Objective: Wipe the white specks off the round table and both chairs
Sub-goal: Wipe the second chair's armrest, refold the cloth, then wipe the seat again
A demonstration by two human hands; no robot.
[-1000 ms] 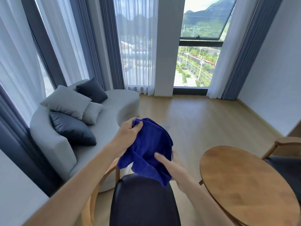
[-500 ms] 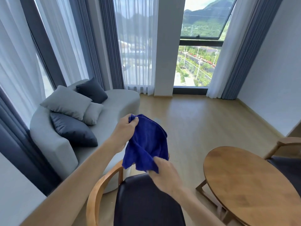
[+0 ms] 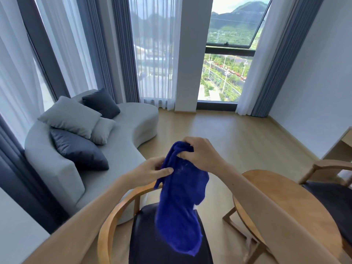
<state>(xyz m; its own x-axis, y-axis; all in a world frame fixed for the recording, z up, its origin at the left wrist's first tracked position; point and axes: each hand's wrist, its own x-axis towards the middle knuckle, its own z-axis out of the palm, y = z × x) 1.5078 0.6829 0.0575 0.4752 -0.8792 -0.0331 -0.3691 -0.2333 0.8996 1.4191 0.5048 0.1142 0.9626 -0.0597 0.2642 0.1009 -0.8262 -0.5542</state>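
A blue cloth (image 3: 179,212) hangs long and loose in front of me, above the near chair. My right hand (image 3: 200,155) grips its top end. My left hand (image 3: 154,171) pinches its left edge a little lower. The near chair (image 3: 112,221) has a curved wooden backrest and a dark seat (image 3: 144,242), partly hidden by the cloth. The round wooden table (image 3: 266,185) stands to the right, largely behind my right forearm. A second chair (image 3: 331,166) with a dark seat sits beyond the table at the right edge. I can see no white specks from here.
A grey curved sofa (image 3: 62,174) with several cushions stands at the left, close to the near chair. Tall windows with sheer and blue curtains (image 3: 274,58) line the far wall. Bare wooden floor (image 3: 228,134) stretches between the sofa and the right wall.
My right hand has risen from the cloth's lower corner to its top end, and my left hand has dropped to the side edge. The cloth now hangs stretched downward.
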